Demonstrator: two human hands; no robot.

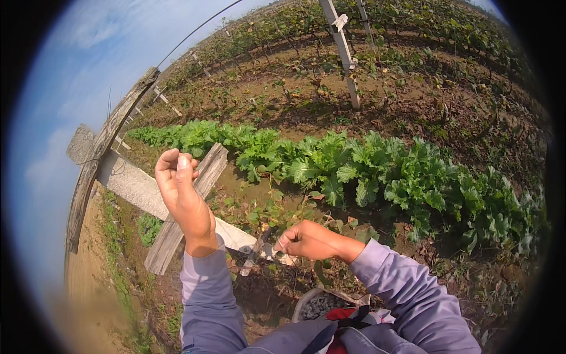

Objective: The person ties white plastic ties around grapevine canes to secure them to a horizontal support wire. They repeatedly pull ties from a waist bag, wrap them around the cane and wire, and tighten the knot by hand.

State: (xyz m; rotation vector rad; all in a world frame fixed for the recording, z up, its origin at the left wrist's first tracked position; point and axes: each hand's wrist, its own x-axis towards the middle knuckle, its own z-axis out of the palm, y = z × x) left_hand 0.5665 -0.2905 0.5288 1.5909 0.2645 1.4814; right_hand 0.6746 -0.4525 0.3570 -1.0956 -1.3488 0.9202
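Note:
My left hand (188,203) is raised in front of the pale concrete post (132,183), beside the weathered wooden crosspiece (166,248). Its fingers curl in and the thumb lies against them; whether something thin is between them is not visible. Lower down, my right hand (311,241) is bent with thumb and forefinger close together, near the post's lower end. Anything it might pinch is too small to make out. A short piece of wood (253,259) lies across the post just left of that hand. Thin vines (261,212) grow behind both hands.
A long weathered beam (110,128) crosses the post's top, with a wire (194,31) running from it. Leafy green vegetables (345,163) grow in a row ahead. Another concrete post (345,53) stands among vine rows. An open bag (320,305) of small grey pieces is at my waist.

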